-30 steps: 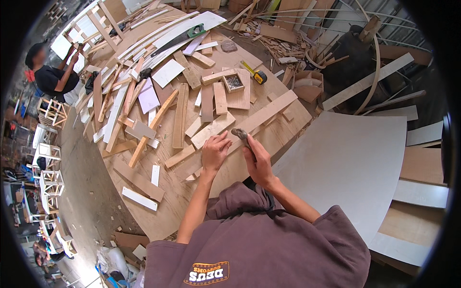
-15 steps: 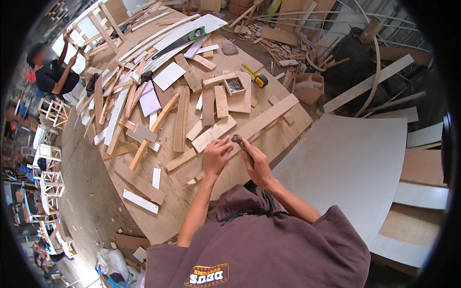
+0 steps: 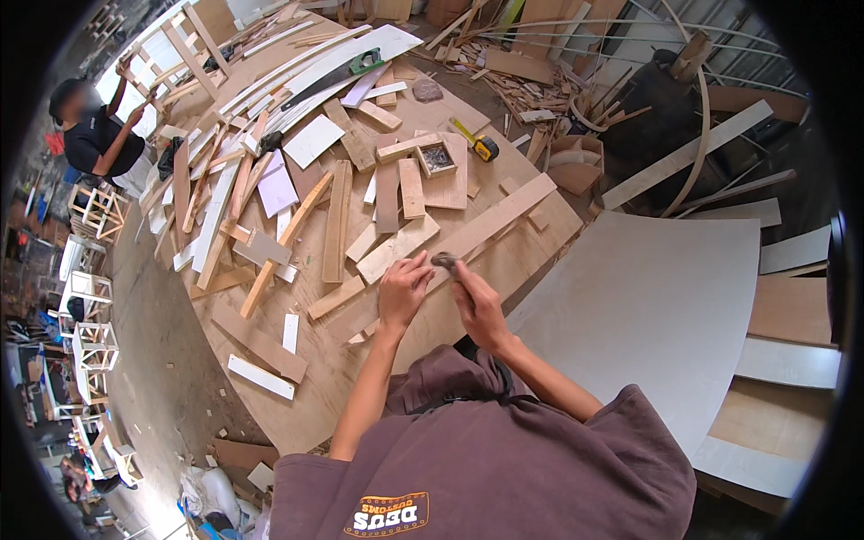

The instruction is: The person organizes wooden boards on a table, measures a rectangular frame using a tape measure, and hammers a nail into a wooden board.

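My right hand (image 3: 477,304) is wrapped round a hammer, whose dark metal head (image 3: 443,259) points toward my left hand. With fingertips pinched together, my left hand (image 3: 404,286) is at the near end of a long flat wooden board (image 3: 499,216). Whatever it pinches is too small to make out. The hammer head is just right of those fingertips. Beyond my hands, a pale wood block (image 3: 399,247) lies beside the board. A small wooden box (image 3: 436,159) farther back holds many small dark metal pieces that look like nails.
Offcuts crowd the plywood table (image 3: 270,418). A yellow tape measure (image 3: 486,148) and a green-handled handsaw (image 3: 366,62) lie toward the back. A large white panel (image 3: 648,306) stands at the right. At the far left, a person (image 3: 101,135) handles a wooden frame.
The hammer in my right hand has tilted slightly, its head lying lower and more sideways. My left hand keeps its pinch in nearly the same place.
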Demonstrator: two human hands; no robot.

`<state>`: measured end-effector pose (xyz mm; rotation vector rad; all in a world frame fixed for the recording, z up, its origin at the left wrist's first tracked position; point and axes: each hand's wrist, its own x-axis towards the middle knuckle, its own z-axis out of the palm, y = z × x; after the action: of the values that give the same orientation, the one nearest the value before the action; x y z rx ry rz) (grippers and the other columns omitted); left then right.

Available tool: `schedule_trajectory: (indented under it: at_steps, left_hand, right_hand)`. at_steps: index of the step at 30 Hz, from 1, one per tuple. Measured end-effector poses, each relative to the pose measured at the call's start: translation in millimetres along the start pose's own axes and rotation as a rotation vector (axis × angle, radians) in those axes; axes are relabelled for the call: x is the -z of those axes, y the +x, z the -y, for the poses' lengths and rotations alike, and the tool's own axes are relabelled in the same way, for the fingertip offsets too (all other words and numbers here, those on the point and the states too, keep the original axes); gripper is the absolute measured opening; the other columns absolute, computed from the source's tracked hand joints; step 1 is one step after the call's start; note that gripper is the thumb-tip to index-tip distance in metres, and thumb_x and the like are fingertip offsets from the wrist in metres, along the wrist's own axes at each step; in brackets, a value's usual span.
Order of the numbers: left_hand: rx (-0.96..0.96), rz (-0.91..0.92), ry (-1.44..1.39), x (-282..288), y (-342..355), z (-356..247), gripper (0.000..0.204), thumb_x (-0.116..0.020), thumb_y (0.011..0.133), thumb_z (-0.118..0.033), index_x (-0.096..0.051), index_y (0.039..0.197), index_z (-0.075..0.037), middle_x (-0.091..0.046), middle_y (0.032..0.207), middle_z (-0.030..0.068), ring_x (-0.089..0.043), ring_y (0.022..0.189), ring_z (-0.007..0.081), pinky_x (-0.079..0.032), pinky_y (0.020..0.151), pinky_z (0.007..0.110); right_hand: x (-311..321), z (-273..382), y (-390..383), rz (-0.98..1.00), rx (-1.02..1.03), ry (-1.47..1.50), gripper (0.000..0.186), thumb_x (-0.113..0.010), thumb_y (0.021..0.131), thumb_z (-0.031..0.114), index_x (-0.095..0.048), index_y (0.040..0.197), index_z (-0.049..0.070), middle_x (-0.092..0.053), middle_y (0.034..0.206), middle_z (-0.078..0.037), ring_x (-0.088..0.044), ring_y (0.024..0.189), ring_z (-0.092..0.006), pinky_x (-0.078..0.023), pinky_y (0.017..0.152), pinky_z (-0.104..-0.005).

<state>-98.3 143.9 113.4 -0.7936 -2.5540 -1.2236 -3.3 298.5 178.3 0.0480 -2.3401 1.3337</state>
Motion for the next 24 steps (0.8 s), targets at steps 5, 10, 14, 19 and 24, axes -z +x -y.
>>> schedule_trajectory:
  at_steps: [5, 10, 14, 19, 24]
  left_hand:
    - [0.035, 0.021, -0.029, 1, -5, -2, 0.016, -0.075, 0.085, -0.019, -0.078, 0.095, -0.008, -0.072, 0.121, 0.0041, -0.066, 0.103, 0.0252, -0.052, 0.090, 0.039]
    - [-0.014, -0.001, -0.015, 0, -1, 2, 0.016, -0.076, 0.084, -0.019, -0.078, 0.095, -0.007, -0.072, 0.121, 0.0045, -0.066, 0.103, 0.0251, -0.052, 0.090, 0.039]
    - [0.036, 0.020, -0.035, 0, -6, -1, 0.016, -0.076, 0.084, -0.019, -0.078, 0.094, -0.007, -0.072, 0.121, 0.0045, -0.066, 0.103, 0.0251, -0.052, 0.090, 0.039]
    - [0.033, 0.022, -0.035, 1, -2, -1, 0.015, -0.075, 0.085, -0.019, -0.078, 0.095, -0.007, -0.072, 0.121, 0.0044, -0.066, 0.104, 0.0249, -0.052, 0.091, 0.039]
    - [0.053, 0.029, -0.047, 1, -4, -5, 0.015, -0.076, 0.084, -0.018, -0.078, 0.095, -0.008, -0.072, 0.122, 0.0043, -0.066, 0.104, 0.0251, -0.052, 0.092, 0.038]
  right_hand:
    - [1, 10, 5, -0.001, -0.061, 0.033, 0.042, -0.060, 0.099, 0.005, -0.053, 0.140, -0.004, -0.066, 0.102, -0.024, -0.064, 0.086, -0.0360, -0.051, 0.079, -0.0379]
    - [-6, -10, 2, 0.191, -0.123, -0.002, 0.043, -0.061, 0.098, 0.003, -0.053, 0.140, -0.002, -0.066, 0.102, -0.023, -0.065, 0.086, -0.0346, -0.052, 0.079, -0.0394]
    - [-2, 11, 2, -0.067, -0.033, 0.031, 0.042, -0.060, 0.099, 0.007, -0.053, 0.140, -0.003, -0.066, 0.103, -0.024, -0.066, 0.090, -0.0363, -0.052, 0.080, -0.0395]
    - [-2, -10, 3, 0.248, -0.212, -0.004, 0.044, -0.060, 0.099, 0.005, -0.052, 0.141, -0.003, -0.065, 0.103, -0.022, -0.065, 0.089, -0.0365, -0.051, 0.081, -0.0386]
    - [-3, 6, -2, -0.046, -0.008, 0.045, 0.044, -0.059, 0.100, 0.009, -0.051, 0.142, -0.003, -0.066, 0.100, -0.023, -0.065, 0.089, -0.0353, -0.051, 0.082, -0.0393]
